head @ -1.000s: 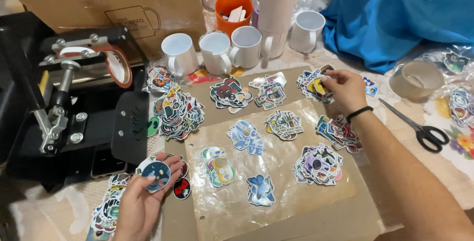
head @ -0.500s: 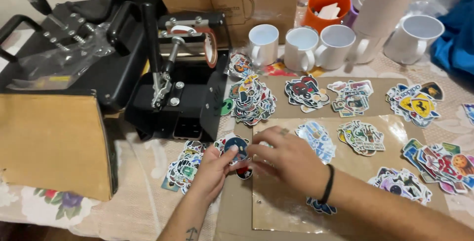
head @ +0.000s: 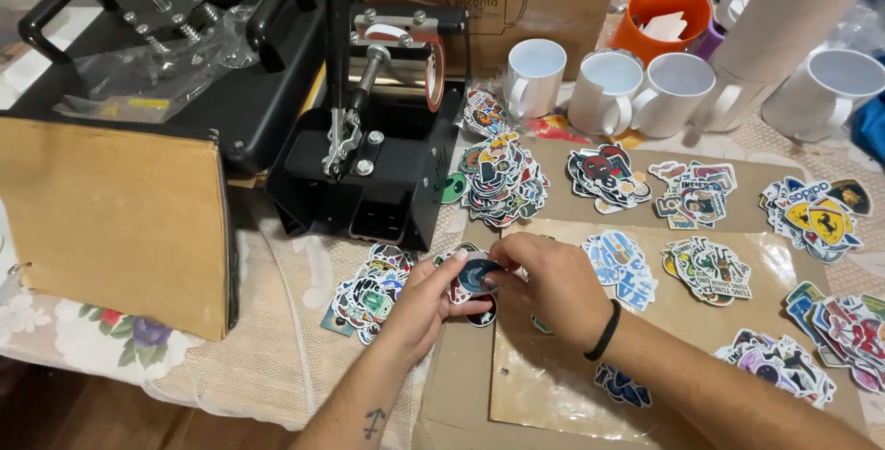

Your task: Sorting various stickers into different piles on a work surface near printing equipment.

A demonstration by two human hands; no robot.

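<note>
left hand [head: 417,307] and right hand [head: 551,284] pinch a round sticker [head: 476,275]; mug press [head: 383,150] behind

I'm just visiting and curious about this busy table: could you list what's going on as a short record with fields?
left hand: holds a round dark sticker
right hand: fingers on the same sticker
beside left hand: sticker pile
surface: clear sheet with sticker piles on it
behind: black mug press, row of white mugs, orange cup

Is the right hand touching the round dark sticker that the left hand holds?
Touching. The head view shows the right hand with its fingertips on the round dark sticker, which the left hand pinches from the other side.
</note>
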